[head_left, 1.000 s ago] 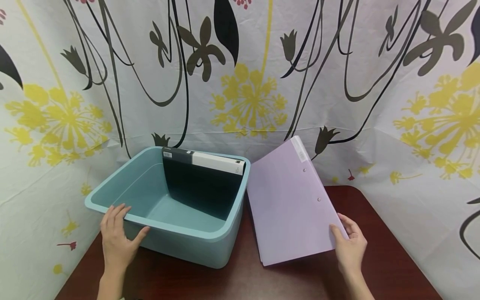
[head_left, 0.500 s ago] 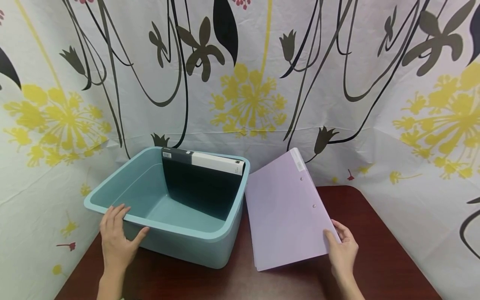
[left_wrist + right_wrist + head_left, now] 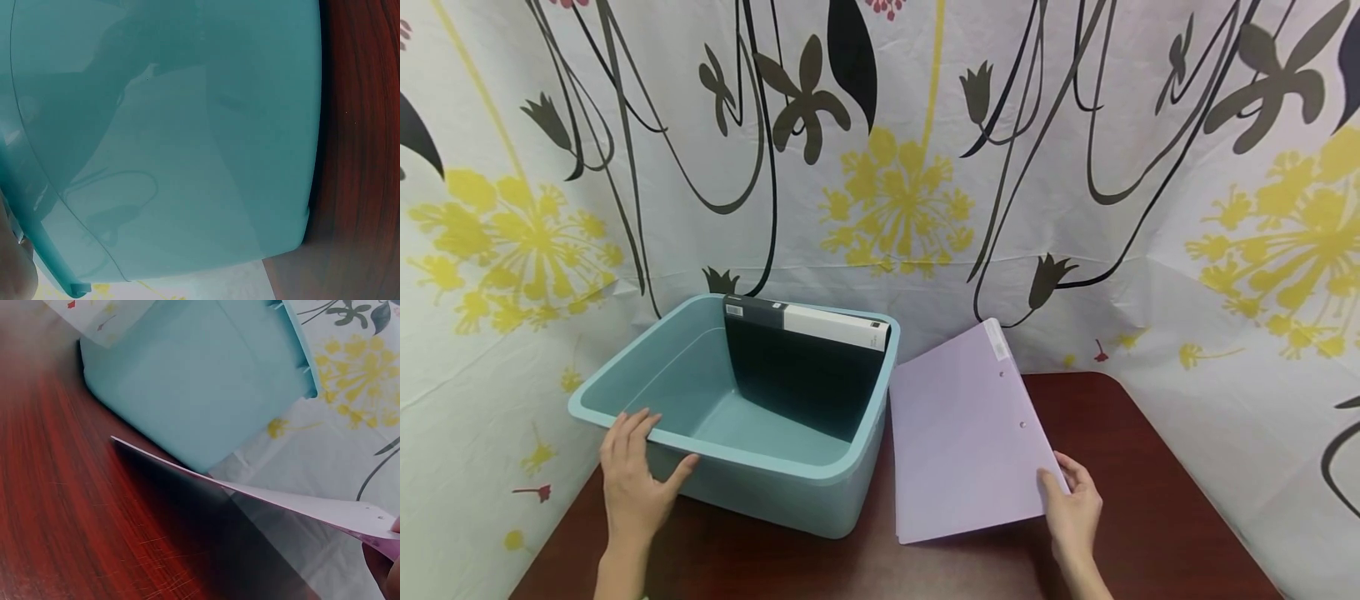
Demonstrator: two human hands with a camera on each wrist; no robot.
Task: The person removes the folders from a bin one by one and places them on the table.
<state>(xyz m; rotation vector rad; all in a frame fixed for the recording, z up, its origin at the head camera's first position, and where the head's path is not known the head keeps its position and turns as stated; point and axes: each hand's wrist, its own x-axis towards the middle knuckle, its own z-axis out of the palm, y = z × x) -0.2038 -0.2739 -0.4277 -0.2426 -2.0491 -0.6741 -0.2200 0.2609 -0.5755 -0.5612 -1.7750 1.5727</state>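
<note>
My left hand (image 3: 634, 475) rests on the front rim of a blue-green plastic bin (image 3: 737, 457), fingers over the edge and thumb spread against the outer wall. Inside, a black folder (image 3: 805, 379) with a black and white spine leans on the back right wall. To the bin's right, my right hand (image 3: 1073, 504) pinches the right edge of a light purple folder (image 3: 966, 442), thumb on top. This folder has a white label and two metal rivets along that side. It slants, its right side raised and its left side low by the table, as the right wrist view shows.
Both bin and purple folder are over a dark red-brown wooden table (image 3: 1157, 500). Behind it hangs a white cloth (image 3: 910, 283) printed with yellow and grey flowers. The table's far right corner is rounded.
My right hand has moved left and toward me, bringing the purple folder lower and closer. More of the table shows behind it. The left hand and the bin stay put.
</note>
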